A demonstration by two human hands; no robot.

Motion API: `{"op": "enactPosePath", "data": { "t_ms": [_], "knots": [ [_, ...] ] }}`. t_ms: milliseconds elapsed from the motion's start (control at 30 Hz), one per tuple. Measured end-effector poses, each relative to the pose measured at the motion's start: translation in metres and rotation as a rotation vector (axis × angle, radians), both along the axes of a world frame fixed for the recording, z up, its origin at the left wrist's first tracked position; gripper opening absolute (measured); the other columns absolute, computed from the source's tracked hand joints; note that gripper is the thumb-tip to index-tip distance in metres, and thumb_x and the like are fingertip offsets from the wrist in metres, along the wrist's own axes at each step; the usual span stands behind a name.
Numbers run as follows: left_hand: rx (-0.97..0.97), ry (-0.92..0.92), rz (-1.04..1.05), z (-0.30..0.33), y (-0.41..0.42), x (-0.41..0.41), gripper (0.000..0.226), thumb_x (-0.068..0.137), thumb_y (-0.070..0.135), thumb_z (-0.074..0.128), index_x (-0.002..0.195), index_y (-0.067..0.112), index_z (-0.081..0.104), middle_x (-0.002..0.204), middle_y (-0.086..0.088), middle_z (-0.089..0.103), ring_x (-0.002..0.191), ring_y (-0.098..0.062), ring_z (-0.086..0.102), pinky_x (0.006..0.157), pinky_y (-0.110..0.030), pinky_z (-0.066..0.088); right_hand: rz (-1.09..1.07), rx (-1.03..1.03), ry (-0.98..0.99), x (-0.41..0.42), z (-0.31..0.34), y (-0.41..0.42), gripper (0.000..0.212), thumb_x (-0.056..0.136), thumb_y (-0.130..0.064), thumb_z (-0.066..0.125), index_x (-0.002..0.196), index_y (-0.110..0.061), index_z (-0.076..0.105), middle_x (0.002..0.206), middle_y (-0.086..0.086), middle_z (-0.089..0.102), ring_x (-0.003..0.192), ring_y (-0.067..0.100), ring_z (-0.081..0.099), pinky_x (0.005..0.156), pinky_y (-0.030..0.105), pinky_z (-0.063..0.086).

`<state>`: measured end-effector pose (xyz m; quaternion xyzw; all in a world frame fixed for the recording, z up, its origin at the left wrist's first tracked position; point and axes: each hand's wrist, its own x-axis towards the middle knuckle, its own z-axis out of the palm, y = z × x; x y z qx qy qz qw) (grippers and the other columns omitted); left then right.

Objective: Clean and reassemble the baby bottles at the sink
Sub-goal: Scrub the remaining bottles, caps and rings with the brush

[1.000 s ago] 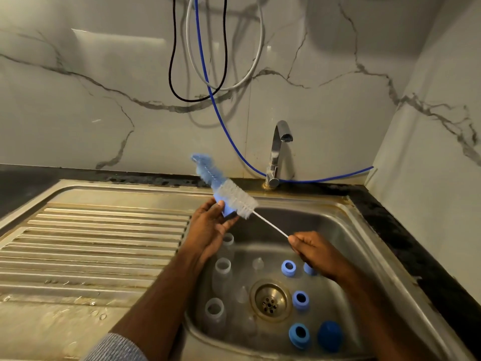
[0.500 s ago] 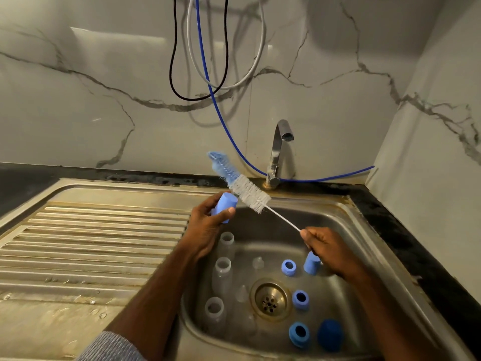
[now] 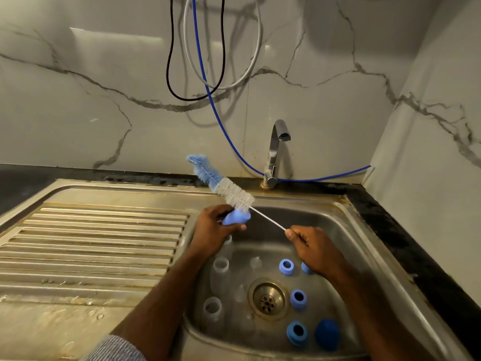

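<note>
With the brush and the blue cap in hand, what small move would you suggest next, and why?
Probably draw the brush back so its bristles enter the blue cap: the left hand holds the cap just under them, and the right hand grips the wire handle.

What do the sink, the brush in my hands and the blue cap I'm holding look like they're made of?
Sink: probably stainless steel, a dull brushed metal with stains and rusty edges. Brush: a thin, twisted-looking wire stem with white bristles, likely nylon, and a fuzzy blue tip, possibly sponge or softer fibre. Cap in the left hand: smooth, opaque light blue, most likely plastic. The right hand grips the stem.
</note>
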<state>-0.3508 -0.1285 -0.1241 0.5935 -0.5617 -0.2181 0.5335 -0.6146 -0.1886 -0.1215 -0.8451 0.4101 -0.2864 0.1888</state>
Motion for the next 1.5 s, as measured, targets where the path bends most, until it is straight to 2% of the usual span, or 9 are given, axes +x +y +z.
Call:
{"op": "enactPosePath", "data": {
  "t_ms": [100, 233, 433, 567, 733, 900, 1067, 1167, 1500],
  "knots": [
    [-0.032, 0.037, 0.029, 0.004, 0.001, -0.001, 0.047, 0.076, 0.028, 0.087, 0.119, 0.022, 0.071, 0.108, 0.013, 0.074, 0.098, -0.001, 0.069, 0.085, -0.020, 0.056, -0.002, -0.007, 0.003, -0.006, 0.002, -0.003, 0.038, 0.103, -0.038, 0.049, 0.065, -0.037, 0.049, 0.054, -0.009, 0.048, 0.051, 0.007, 0.043, 0.055, 0.032, 0.039],
    [-0.074, 0.125, 0.057, 0.008, 0.006, 0.013, 0.042, 0.077, 0.024, 0.085, 0.114, 0.035, 0.068, 0.100, 0.028, 0.072, 0.097, 0.005, 0.068, 0.080, -0.011, 0.053, -0.019, 0.037, -0.007, -0.020, 0.004, -0.009, 0.041, 0.102, -0.034, 0.052, 0.061, -0.037, 0.049, 0.052, -0.009, 0.044, 0.051, 0.006, 0.041, 0.059, 0.041, 0.042],
    [-0.031, 0.144, 0.036, 0.005, 0.005, -0.001, 0.039, 0.077, 0.027, 0.086, 0.114, 0.023, 0.074, 0.104, 0.013, 0.076, 0.096, -0.002, 0.071, 0.091, -0.032, 0.058, 0.050, 0.016, 0.004, -0.002, 0.003, 0.000, 0.037, 0.102, -0.039, 0.049, 0.065, -0.035, 0.050, 0.056, -0.010, 0.048, 0.051, 0.006, 0.044, 0.056, 0.036, 0.041],
    [-0.042, 0.176, 0.041, 0.008, 0.005, 0.006, 0.046, 0.078, 0.026, 0.085, 0.122, 0.026, 0.071, 0.111, 0.014, 0.075, 0.101, -0.004, 0.070, 0.091, -0.028, 0.056, -0.031, 0.013, -0.037, -0.020, 0.003, -0.008, 0.037, 0.102, -0.037, 0.050, 0.065, -0.035, 0.049, 0.053, -0.009, 0.046, 0.050, 0.006, 0.042, 0.058, 0.043, 0.043],
    [-0.030, 0.127, 0.028, 0.007, 0.005, -0.002, 0.042, 0.077, 0.027, 0.086, 0.117, 0.024, 0.072, 0.108, 0.013, 0.075, 0.100, -0.003, 0.070, 0.085, -0.020, 0.058, 0.038, 0.016, -0.018, -0.005, 0.004, -0.002, 0.039, 0.093, -0.059, 0.039, 0.062, -0.037, 0.049, 0.054, -0.010, 0.046, 0.051, 0.006, 0.043, 0.056, 0.037, 0.040],
    [-0.069, 0.164, 0.015, 0.011, 0.007, 0.003, 0.043, 0.077, 0.021, 0.086, 0.116, 0.031, 0.071, 0.106, 0.014, 0.076, 0.099, -0.003, 0.071, 0.083, -0.017, 0.056, -0.030, -0.002, -0.033, -0.017, 0.002, -0.009, 0.037, 0.102, -0.042, 0.048, 0.065, -0.038, 0.050, 0.054, -0.009, 0.046, 0.051, 0.007, 0.043, 0.058, 0.041, 0.043],
    [-0.027, 0.179, 0.036, 0.009, 0.006, 0.000, 0.041, 0.079, 0.025, 0.084, 0.118, 0.023, 0.072, 0.108, 0.010, 0.075, 0.099, -0.005, 0.070, 0.088, -0.029, 0.059, 0.013, 0.026, -0.026, -0.010, 0.004, -0.006, 0.041, 0.095, -0.056, 0.042, 0.062, -0.032, 0.048, 0.053, -0.008, 0.043, 0.051, 0.006, 0.042, 0.058, 0.044, 0.044],
    [-0.026, 0.175, 0.002, 0.010, 0.007, 0.002, 0.047, 0.079, 0.023, 0.084, 0.125, 0.023, 0.070, 0.112, 0.010, 0.075, 0.102, -0.007, 0.071, 0.089, -0.028, 0.057, -0.032, 0.047, -0.040, -0.015, 0.001, -0.008, 0.042, 0.101, -0.045, 0.047, 0.066, -0.023, 0.049, 0.054, -0.005, 0.047, 0.051, 0.009, 0.045, 0.061, 0.047, 0.047],
    [-0.011, 0.076, -0.026, 0.012, 0.009, -0.005, 0.046, 0.081, 0.025, 0.082, 0.125, 0.024, 0.069, 0.114, 0.013, 0.073, 0.102, -0.001, 0.068, 0.087, -0.018, 0.054, 0.004, 0.050, -0.042, -0.010, 0.002, -0.005, 0.044, 0.100, -0.049, 0.045, 0.068, -0.018, 0.050, 0.057, 0.002, 0.049, 0.053, 0.011, 0.045, 0.062, 0.048, 0.047]
  ]
}}
